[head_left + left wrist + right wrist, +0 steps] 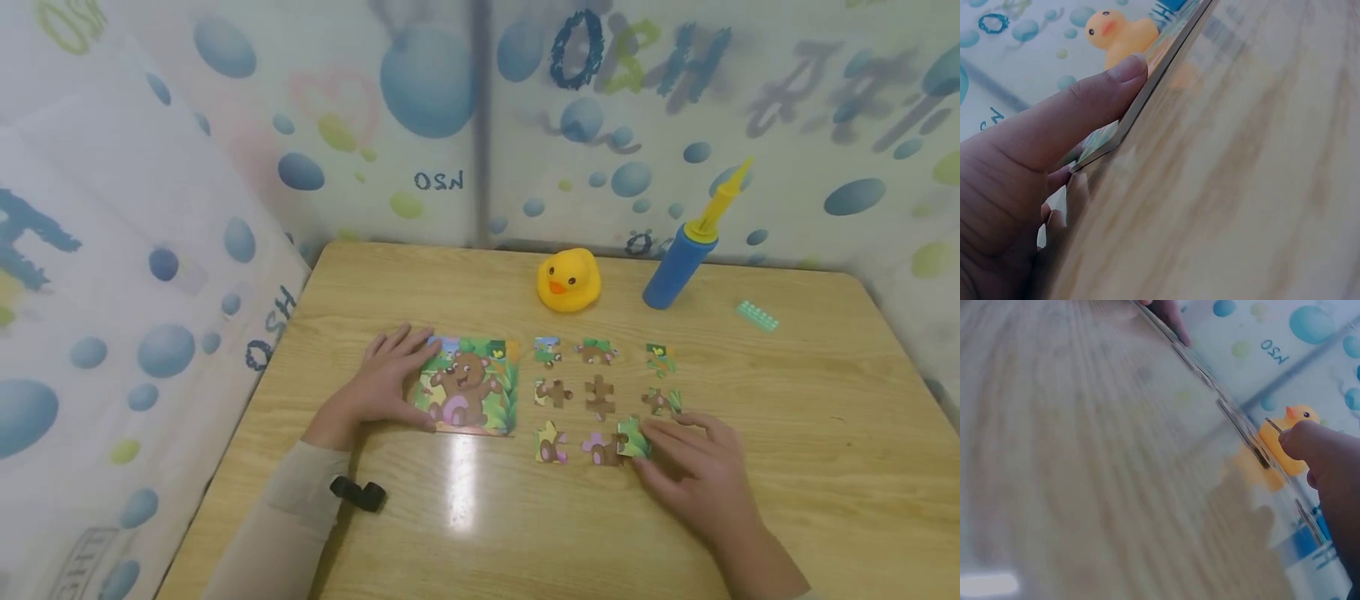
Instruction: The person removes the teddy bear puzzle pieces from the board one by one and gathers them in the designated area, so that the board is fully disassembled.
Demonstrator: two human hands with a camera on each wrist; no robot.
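A square picture board (480, 392) with a brown bear on it lies flat on the table. My left hand (386, 379) rests at its left side, fingers spread and thumb along the front left corner; the left wrist view shows that thumb (1094, 94) over the board's edge. My right hand (697, 471) pinches a green jigsaw piece (633, 437) between thumb and fingers. In the right wrist view the piece's thin edge (1274, 425) stands tilted above the tabletop. It overlaps a bear-foot piece (602, 448) in the head view. Several other jigsaw pieces (600, 396) lie in spaced rows.
A yellow rubber duck (568, 282) sits behind the pieces. Right of it stands a blue hand pump (678, 267) with a yellow nozzle, then a mint toy brick (757, 316). A patterned wall (450, 208) borders the wooden table (525, 533) at the back.
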